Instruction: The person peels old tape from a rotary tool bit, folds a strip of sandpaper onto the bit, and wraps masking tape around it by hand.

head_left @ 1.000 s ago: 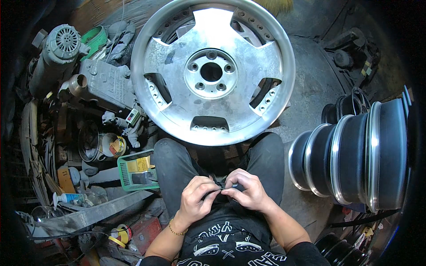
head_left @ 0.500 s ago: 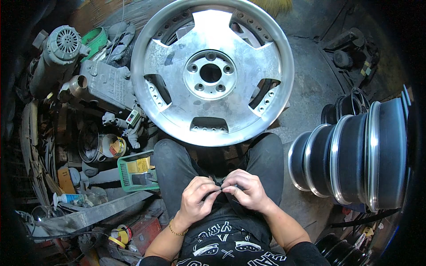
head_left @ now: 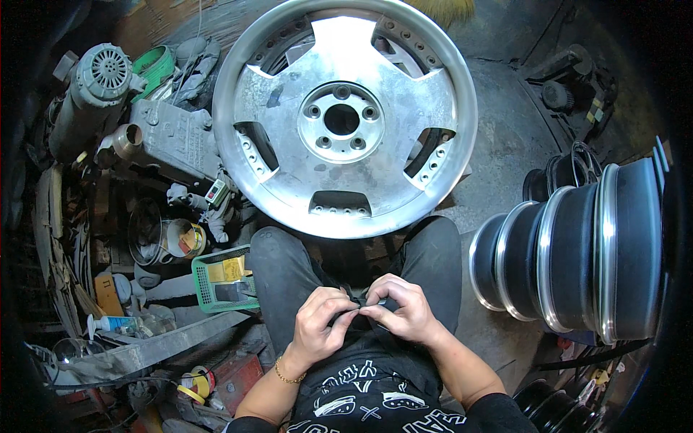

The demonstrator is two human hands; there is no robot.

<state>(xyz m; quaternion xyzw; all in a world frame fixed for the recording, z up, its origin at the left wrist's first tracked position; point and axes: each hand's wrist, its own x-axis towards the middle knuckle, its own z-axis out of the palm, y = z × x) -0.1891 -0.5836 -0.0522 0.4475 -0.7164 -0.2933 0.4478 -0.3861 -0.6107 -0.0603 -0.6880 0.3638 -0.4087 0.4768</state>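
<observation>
Pinched between thumb and fingertips of both left hand (head_left: 321, 325) and right hand (head_left: 403, 310), about equally near each: tiny dark piece (head_left: 359, 306), too covered to tell long axis or material. Straight beyond the hands, cloudy silvery metal wheel (head_left: 339, 177) with five windows; rightward, bright-lipped black wheel barrels (head_left: 574, 252); leftward, latticed green plastic basket (head_left: 206, 291).

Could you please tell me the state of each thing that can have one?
Bare left hand: fingers bent, tips at the right hand's; anything held is too small to tell.
Bare right hand: fingers bent likewise.
Large round silver metal wheel: facing the camera, without tyre.
Green plastic mesh basket: open-topped, holding a yellow package.
Black wheel barrels with silver rims: lined up, close together.
</observation>
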